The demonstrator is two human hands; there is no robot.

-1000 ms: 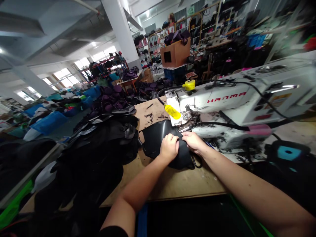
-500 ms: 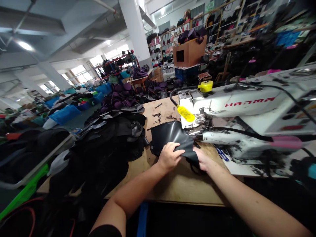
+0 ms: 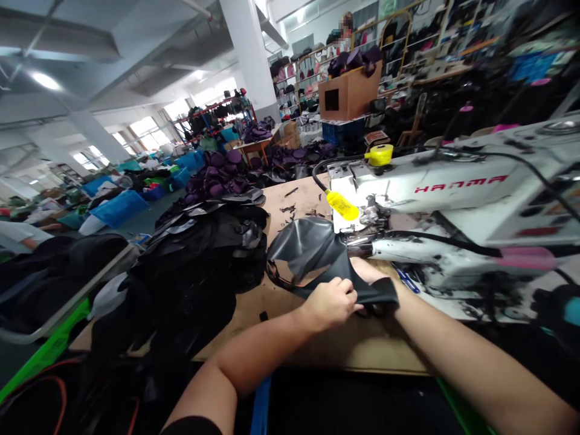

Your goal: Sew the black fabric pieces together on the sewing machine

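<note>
A black, leather-like piece (image 3: pixel 308 244) lies on the wooden table under the needle end of a white sewing machine (image 3: pixel 408 187). Its left part bulges into a loop with a curved rim, and its near flap is pulled out to the right. My left hand (image 3: pixel 333 302) is closed on the near edge of that piece, fingers curled over it. Behind the flap reaches my right hand (image 3: pixel 366 270), close to the machine's narrow lower arm (image 3: pixel 403 249); its fingers are hidden by the material.
Black bag pieces (image 3: pixel 199 254) are heaped on the table to the left. Dark scraps (image 3: pixel 290 210) lie behind the work. A yellow tag (image 3: pixel 343 206) hangs by the machine head. At the far left edge a person's arm (image 3: pixel 27 238) shows. A cardboard box (image 3: pixel 348 93) stands farther back.
My left hand has moved slightly right and nearer, its fingers now curled on the edge. My right hand has gone behind the material. The piece has opened into a loop and its flap stretches right.
</note>
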